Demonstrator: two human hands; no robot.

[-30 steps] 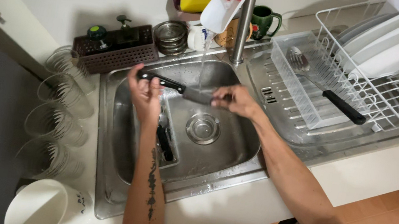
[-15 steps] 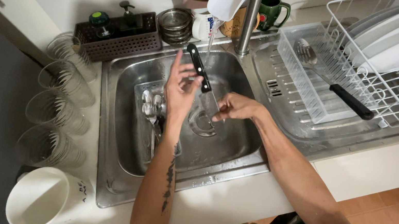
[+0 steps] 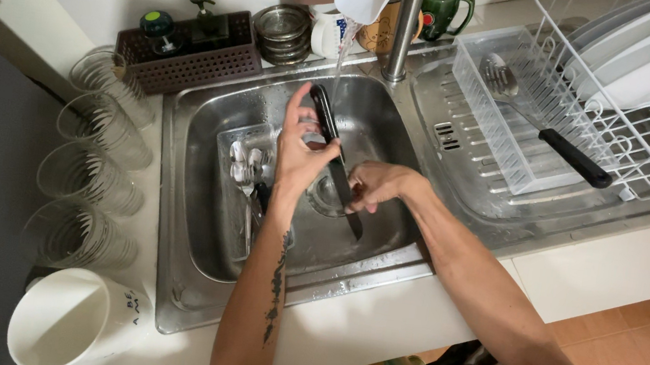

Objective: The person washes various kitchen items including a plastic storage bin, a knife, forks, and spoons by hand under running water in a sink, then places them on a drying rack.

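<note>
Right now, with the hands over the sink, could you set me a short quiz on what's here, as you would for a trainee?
1. True or false: the left hand grips the black handle of the knife.
2. Which way does the blade point? A) up at the tap B) down into the sink C) toward the dish rack
3. Fill in: the right hand touches the knife's ____.

Key:
1. True; the handle sits in that hand, near the water stream.
2. B; the tip is low, beside the drain.
3. Blade; the fingers rest against it, roughly at its middle.
</note>
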